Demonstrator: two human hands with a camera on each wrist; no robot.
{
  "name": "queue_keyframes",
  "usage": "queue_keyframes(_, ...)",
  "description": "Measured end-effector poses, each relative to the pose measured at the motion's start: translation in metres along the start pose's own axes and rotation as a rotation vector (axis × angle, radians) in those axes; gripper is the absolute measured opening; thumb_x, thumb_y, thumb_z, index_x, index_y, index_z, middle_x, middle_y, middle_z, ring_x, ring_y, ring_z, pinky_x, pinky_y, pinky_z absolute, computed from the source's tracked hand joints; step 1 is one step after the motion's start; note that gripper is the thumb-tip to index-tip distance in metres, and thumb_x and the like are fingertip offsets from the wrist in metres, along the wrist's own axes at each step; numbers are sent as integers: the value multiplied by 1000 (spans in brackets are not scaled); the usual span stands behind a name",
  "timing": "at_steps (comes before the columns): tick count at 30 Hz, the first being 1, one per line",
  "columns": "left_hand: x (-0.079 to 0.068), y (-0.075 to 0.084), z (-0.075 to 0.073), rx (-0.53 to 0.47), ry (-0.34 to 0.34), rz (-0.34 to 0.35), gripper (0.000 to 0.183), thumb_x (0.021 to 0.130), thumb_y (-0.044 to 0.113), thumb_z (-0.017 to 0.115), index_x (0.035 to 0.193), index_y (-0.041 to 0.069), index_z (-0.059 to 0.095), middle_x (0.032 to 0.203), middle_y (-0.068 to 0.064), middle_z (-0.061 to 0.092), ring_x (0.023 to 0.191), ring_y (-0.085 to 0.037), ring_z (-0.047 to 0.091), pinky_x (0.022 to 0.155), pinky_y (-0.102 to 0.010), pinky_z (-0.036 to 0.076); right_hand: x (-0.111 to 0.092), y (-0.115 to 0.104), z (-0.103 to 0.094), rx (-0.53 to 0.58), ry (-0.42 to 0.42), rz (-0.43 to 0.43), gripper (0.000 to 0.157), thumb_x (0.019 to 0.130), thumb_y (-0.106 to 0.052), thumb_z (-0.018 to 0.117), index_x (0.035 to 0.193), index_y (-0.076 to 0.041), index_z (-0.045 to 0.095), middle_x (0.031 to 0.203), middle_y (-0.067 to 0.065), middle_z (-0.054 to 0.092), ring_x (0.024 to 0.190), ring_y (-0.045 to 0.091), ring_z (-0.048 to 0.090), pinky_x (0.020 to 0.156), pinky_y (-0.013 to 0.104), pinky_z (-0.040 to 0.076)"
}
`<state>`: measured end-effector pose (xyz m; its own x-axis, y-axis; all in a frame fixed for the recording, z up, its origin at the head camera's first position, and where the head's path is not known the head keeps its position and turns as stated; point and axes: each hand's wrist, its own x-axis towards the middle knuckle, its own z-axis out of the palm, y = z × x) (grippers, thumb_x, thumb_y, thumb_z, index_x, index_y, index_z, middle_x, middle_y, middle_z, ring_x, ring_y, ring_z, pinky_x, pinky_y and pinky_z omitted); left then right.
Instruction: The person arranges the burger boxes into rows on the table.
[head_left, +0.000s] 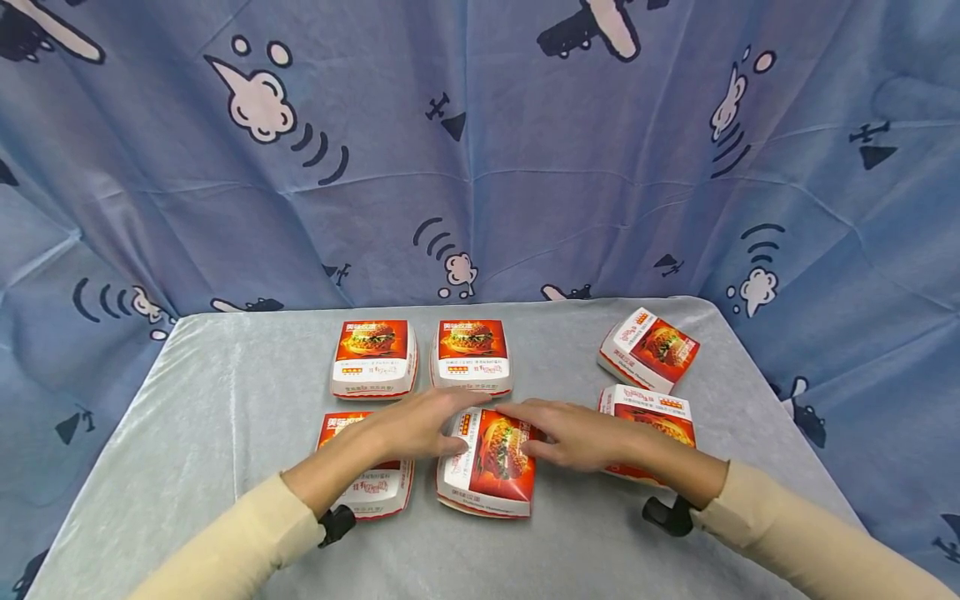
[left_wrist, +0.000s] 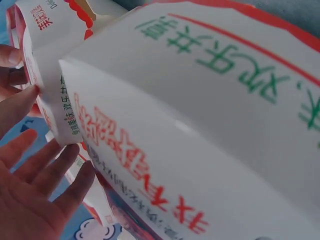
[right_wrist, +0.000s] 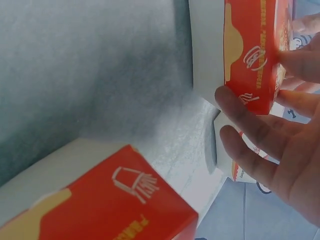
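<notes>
A red and white burger box (head_left: pixel 491 471) lies slightly turned at the front middle of the table, between my two hands. My left hand (head_left: pixel 420 423) reaches over its left side, thumb at the lid and the longer fingers extended along the far edge. From the other side my right hand (head_left: pixel 581 437) touches its lid and right side. In the right wrist view, spread fingers (right_wrist: pixel 252 125) meet the red side wall of the box (right_wrist: pixel 245 65). The left wrist view has the left fingers (left_wrist: pixel 50 172) loosely extended by the box's printed white side (left_wrist: pixel 52 75).
Two more burger boxes stand at the back, a left one (head_left: pixel 372 360) and a middle one (head_left: pixel 472 358). Partly under my left forearm is a front-left box (head_left: pixel 375 496). On the right are a tilted far box (head_left: pixel 648 350) and a nearer one (head_left: pixel 652 412). A grey cloth covers the table (head_left: pixel 570 542); a blue curtain (head_left: pixel 525 208) hangs behind.
</notes>
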<state>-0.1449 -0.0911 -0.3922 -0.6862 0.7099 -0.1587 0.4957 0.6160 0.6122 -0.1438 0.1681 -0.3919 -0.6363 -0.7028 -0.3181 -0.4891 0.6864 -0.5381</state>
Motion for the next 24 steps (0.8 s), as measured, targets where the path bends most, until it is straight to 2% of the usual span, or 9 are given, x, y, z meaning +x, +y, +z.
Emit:
queue_keyframes(4,-1,0,0,-5,-12,6,66,90,17,74,150,12,46,150,-1,48,137,-16,44,113,-38,35,0,0,0,-10,28,6,59,100,-27,61,153,-12,39,141,9,53,121,22,54,101,47,46)
queue_keyframes(9,-1,0,1,15,-9,-41,70,88,21,77,150,15,45,150,0,48,134,-16,46,111,-39,37,-1,-2,-2,61,45,87,66,98,-42,61,154,-17,38,134,5,54,102,21,57,86,41,49)
queue_keyframes(12,-2,0,2,37,2,-45,70,87,23,77,149,13,47,148,-1,50,134,-17,47,111,-41,38,-2,-3,-3,90,57,118,71,96,-46,63,155,-17,35,133,4,53,96,20,57,80,38,49)
queue_keyframes(19,-1,1,3,71,12,-59,72,86,29,79,148,13,48,144,-3,54,130,-18,50,109,-41,40,-7,1,2,111,84,118,84,94,-53,62,159,-16,24,137,8,53,88,13,58,78,36,49)
queue_keyframes(24,0,2,5,114,23,-60,73,85,33,80,148,13,49,142,-4,56,127,-19,53,106,-41,43,-10,3,6,146,64,114,86,93,-52,64,159,-16,24,136,7,54,87,11,59,78,36,49)
